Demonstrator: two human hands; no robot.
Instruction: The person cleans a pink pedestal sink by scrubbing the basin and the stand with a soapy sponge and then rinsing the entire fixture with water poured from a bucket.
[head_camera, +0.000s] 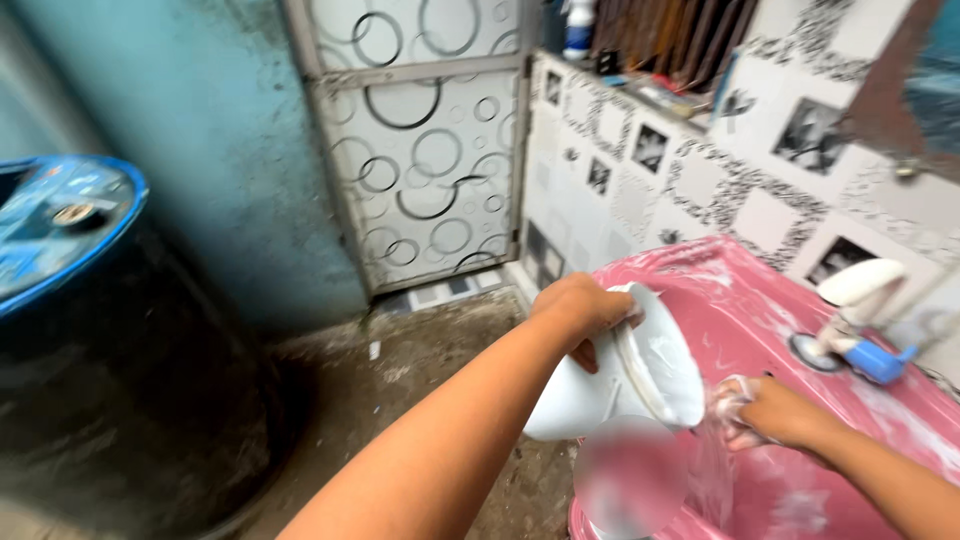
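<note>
At frame centre, the left hand (580, 305) grips the rim of a tilted white plastic jug (610, 385), probably light but slippery. The right hand (775, 412) clenches a soapy cloth (728, 400) over the pink basin (740, 300).

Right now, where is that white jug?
In the head view, the white jug is right of centre, tipped in the left hand over the pink basin, beside the right hand.

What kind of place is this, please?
Probably a home washing area or bathroom: a soapy pink basin with a white and blue tap, patterned wall tiles, a large barrel, and a bare wet floor.
</note>
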